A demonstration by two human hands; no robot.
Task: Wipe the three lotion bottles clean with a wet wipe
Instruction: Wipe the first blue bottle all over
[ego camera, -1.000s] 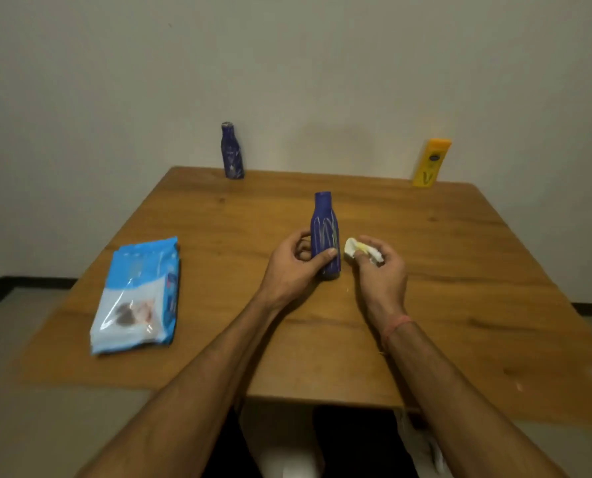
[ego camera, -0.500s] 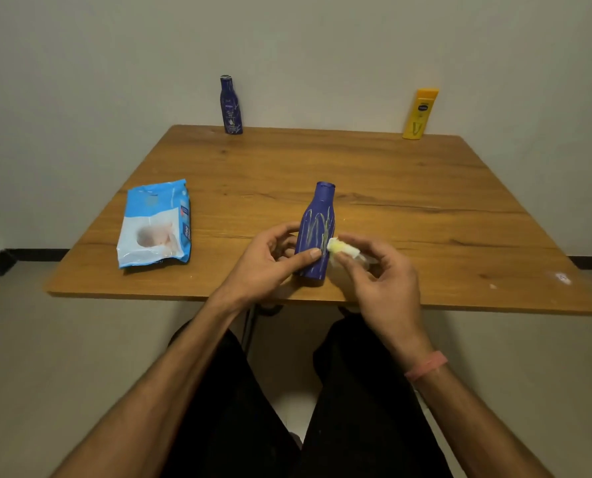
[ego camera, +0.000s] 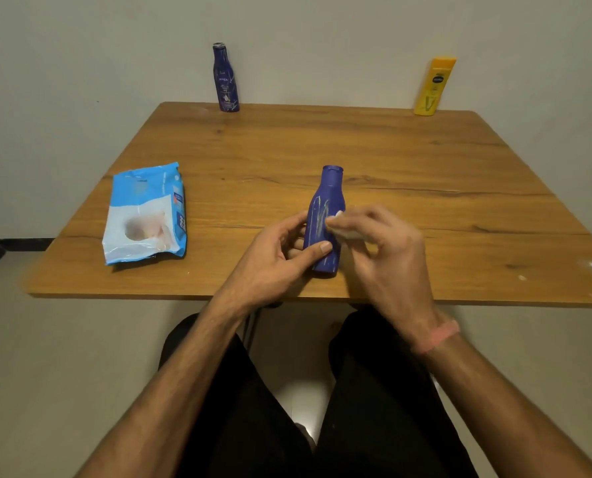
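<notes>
A blue lotion bottle (ego camera: 327, 205) streaked with pale smears stands tilted near the table's front edge. My left hand (ego camera: 280, 257) grips its lower body, thumb across the front. My right hand (ego camera: 380, 246) holds a crumpled white wet wipe (ego camera: 339, 224) pressed against the bottle's right side; the hand is motion-blurred. A second blue bottle (ego camera: 225, 79) stands upright at the far edge, left of centre. A yellow bottle (ego camera: 432, 86) stands at the far right corner.
A blue and white wet wipe pack (ego camera: 146, 212) lies on the left of the wooden table (ego camera: 425, 174). White specks mark the table's front right corner. My legs in black trousers are below the table edge.
The camera tilted down and pulled back, so the table now sits higher in view. My right hand brought the wipe from beside the bottle onto its side. My left hand keeps its grip.
</notes>
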